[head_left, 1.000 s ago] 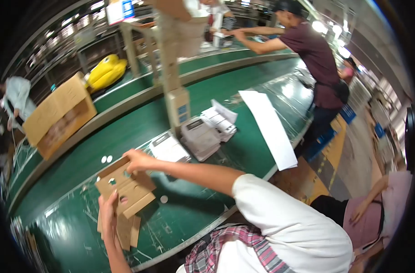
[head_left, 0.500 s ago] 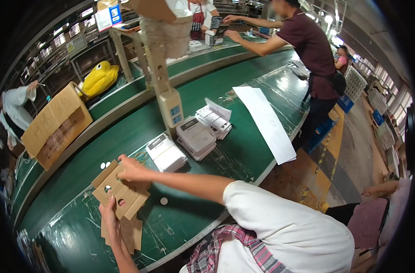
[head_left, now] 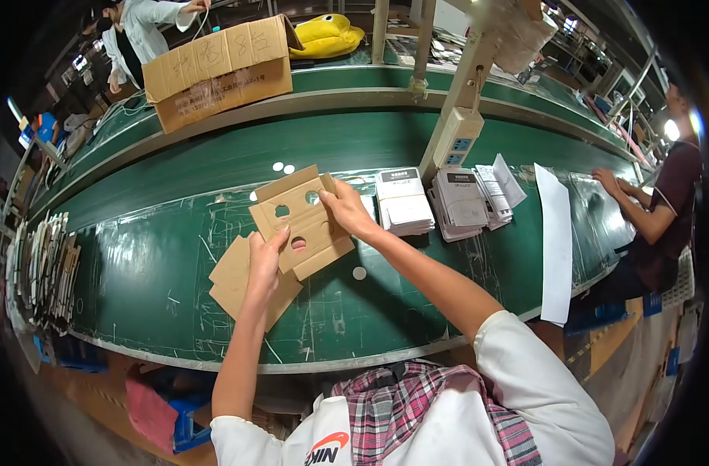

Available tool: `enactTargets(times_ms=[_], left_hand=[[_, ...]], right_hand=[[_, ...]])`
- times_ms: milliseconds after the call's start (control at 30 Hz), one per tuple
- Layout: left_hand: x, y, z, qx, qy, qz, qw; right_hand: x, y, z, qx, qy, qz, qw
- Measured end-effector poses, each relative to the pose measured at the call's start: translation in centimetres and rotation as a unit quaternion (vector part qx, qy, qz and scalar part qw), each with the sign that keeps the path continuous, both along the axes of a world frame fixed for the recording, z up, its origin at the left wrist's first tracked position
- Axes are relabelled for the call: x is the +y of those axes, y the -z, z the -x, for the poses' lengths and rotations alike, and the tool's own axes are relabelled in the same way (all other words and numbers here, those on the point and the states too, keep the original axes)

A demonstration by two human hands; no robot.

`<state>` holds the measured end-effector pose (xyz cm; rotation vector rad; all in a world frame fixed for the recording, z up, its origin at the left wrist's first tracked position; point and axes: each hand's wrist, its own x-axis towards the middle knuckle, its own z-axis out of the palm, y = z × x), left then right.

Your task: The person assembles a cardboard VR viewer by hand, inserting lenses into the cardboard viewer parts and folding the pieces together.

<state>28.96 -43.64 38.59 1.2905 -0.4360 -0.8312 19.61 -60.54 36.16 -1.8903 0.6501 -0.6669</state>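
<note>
My left hand (head_left: 267, 260) grips the lower left edge of a brown cardboard piece (head_left: 306, 221) with round holes, its thumb on the face. On the piece's upper right side, my right hand (head_left: 347, 208) holds it near a hole. A second flat cardboard piece (head_left: 242, 272) lies on the green bench (head_left: 152, 287), partly hidden under the held one. White discs (head_left: 284, 168) lie beyond the held piece, and another white disc (head_left: 359, 273) is to its right.
Banded paper stacks (head_left: 403, 203) stand by a post with sockets (head_left: 457, 140). A long white sheet (head_left: 554, 248) lies further right. Cardboard pieces (head_left: 44, 264) are stacked at the far left. Beyond the belt sits a carton (head_left: 218, 74). A co-worker (head_left: 665, 202) is at the right.
The camera view has swung left, so the bench scene sits further right. Both hands still hold the cardboard piece. The co-worker's arms at the right are now lower, over the bench.
</note>
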Motion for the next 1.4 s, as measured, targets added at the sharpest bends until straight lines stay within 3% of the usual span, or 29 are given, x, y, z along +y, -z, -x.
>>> enactTargets(times_ms=[33, 167, 267, 367, 433, 500, 633, 833, 933, 1033, 1067, 1167, 1267, 1400], left_hand=[[-0.1, 0.5, 0.2, 0.008, -0.003, 0.004, 1.0], [-1.3, 0.8, 2.1, -0.002, -0.047, 0.003, 0.999], [-2.1, 1.3, 3.3, -0.053, -0.046, -0.005, 0.998], [-2.1, 1.3, 3.6, -0.024, -0.043, 0.008, 0.999], [-1.9, 1.3, 2.9, 0.006, -0.039, 0.017, 0.999], [-1.1, 0.9, 1.8, 0.045, -0.035, 0.02, 0.998], [-0.7, 1.2, -0.2, 0.072, 0.018, 0.031, 0.997], [-1.0, 0.5, -1.1, 0.105, 0.026, 0.0, 0.994], [-1.0, 0.2, -1.0, 0.046, 0.008, -0.002, 0.999], [-1.2, 0.6, -3.0, -0.035, -0.031, -0.012, 0.999], [-0.7, -2.1, -2.7, -0.078, -0.06, -0.059, 0.993], [0.4, -5.9, -3.5, -0.171, 0.062, -0.093, 0.979], [-0.5, -5.6, -2.9, -0.094, 0.288, -0.149, 0.941], [-1.0, -3.5, 0.6, 0.002, 0.319, -0.159, 0.934]], right_hand=[[0.3, 0.0, -0.2, 0.0, 0.03, 0.065, 0.997], [1.8, -1.7, -0.8, 0.126, 0.116, 0.115, 0.978], [2.0, -1.4, -1.0, 0.152, 0.144, 0.127, 0.969], [1.1, -0.4, -1.2, 0.161, 0.147, 0.159, 0.963], [-0.4, -0.5, -0.6, 0.045, 0.04, 0.006, 0.998], [-1.2, -1.6, 1.2, -0.067, -0.097, -0.148, 0.982], [-1.9, -2.4, 3.2, -0.009, -0.186, -0.354, 0.916], [-1.1, -1.7, 3.2, 0.008, -0.133, -0.336, 0.932], [-0.5, -2.4, 3.1, 0.04, -0.103, -0.333, 0.937], [-1.7, -1.4, 3.0, 0.082, -0.158, -0.271, 0.946], [-2.1, -2.0, 3.4, 0.11, -0.177, -0.256, 0.944], [-2.4, -3.8, 4.8, 0.16, -0.221, -0.245, 0.93], [-2.1, -6.3, 5.1, 0.231, -0.308, -0.196, 0.902], [-1.6, -5.9, 5.4, 0.283, -0.33, -0.137, 0.89]])
